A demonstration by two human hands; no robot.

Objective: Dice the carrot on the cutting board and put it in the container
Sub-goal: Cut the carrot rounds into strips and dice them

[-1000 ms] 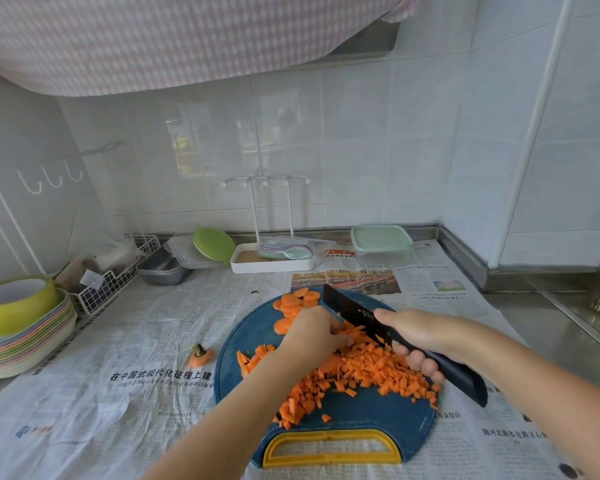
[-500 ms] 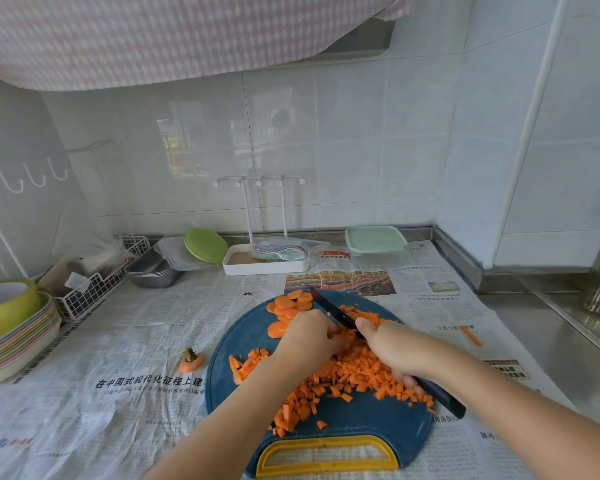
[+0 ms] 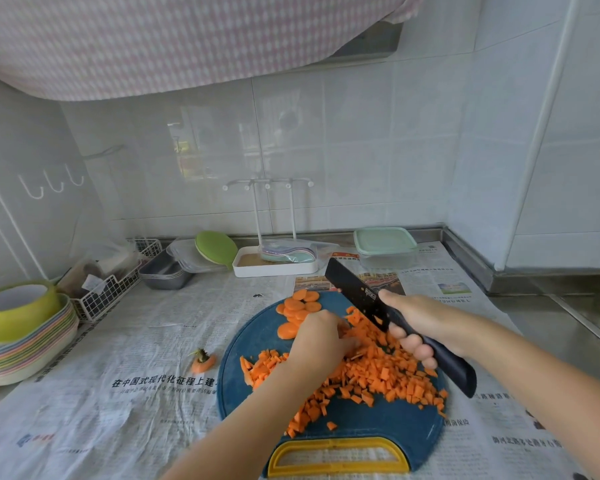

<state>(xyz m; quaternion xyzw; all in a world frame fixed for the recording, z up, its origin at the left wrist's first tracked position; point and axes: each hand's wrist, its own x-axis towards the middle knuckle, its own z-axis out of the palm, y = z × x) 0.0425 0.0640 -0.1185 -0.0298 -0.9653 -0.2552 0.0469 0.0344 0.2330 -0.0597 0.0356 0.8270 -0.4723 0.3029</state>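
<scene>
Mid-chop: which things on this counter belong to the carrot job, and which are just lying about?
Job: knife in the right hand; left hand on the diced carrot; carrot rounds; cutting board; lidded container, probably the destination.
Lying about: carrot top; green bowl on stacked plates; wire basket; white rack; newspaper.

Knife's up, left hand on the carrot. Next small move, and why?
Probably bring the knife down beside the left hand for a chop: the right hand holds the blade lifted above the board, and round slices beyond the left hand are not yet diced.
</scene>
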